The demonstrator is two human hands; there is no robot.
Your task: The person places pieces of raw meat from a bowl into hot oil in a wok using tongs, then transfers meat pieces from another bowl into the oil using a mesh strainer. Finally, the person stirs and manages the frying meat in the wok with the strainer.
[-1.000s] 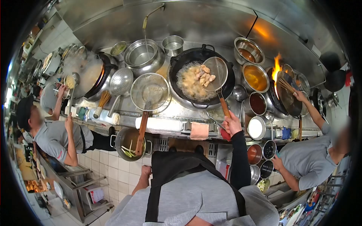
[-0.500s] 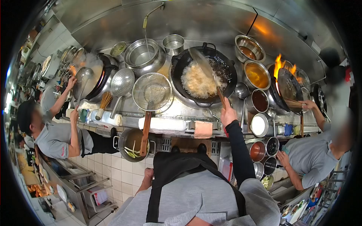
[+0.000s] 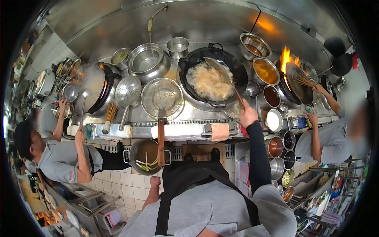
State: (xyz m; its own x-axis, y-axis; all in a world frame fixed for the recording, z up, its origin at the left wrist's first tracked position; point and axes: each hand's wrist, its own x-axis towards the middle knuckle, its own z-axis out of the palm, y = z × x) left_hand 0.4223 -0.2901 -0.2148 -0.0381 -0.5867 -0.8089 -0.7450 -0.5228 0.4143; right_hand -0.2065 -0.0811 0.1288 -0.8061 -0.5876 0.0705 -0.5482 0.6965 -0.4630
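Observation:
My right hand (image 3: 249, 113) is wrapped round the wooden handle of a broad metal skimmer (image 3: 218, 68). Its head lies tilted in a black wok (image 3: 188, 87), partly down in bubbling oil. Pale golden food (image 3: 207, 83) froths beside and under it; the pieces are too blurred to name. Low at my side, my left hand (image 3: 155, 181) is closed in a fist with nothing visible in it. The nearest thing to it is a pot (image 3: 141, 152) with green-white strips in liquid. Across that pot hangs the wooden handle of a wire strainer (image 3: 162, 94), which rests on the stove.
Left of the wok stand a steel pot (image 3: 166, 65), a perforated ladle (image 3: 128, 91) and a bamboo brush (image 3: 110, 112). On the right are bowls of amber liquid (image 3: 266, 71) and dark sauce (image 3: 271, 96), and a flaming burner (image 3: 286, 59). Co-workers (image 3: 59, 158) work on both sides.
The skimmer head has dipped lower into the oil, and my right hand has shifted right. The right co-worker now holds a bamboo brush in a wok. At left, a ladle has moved.

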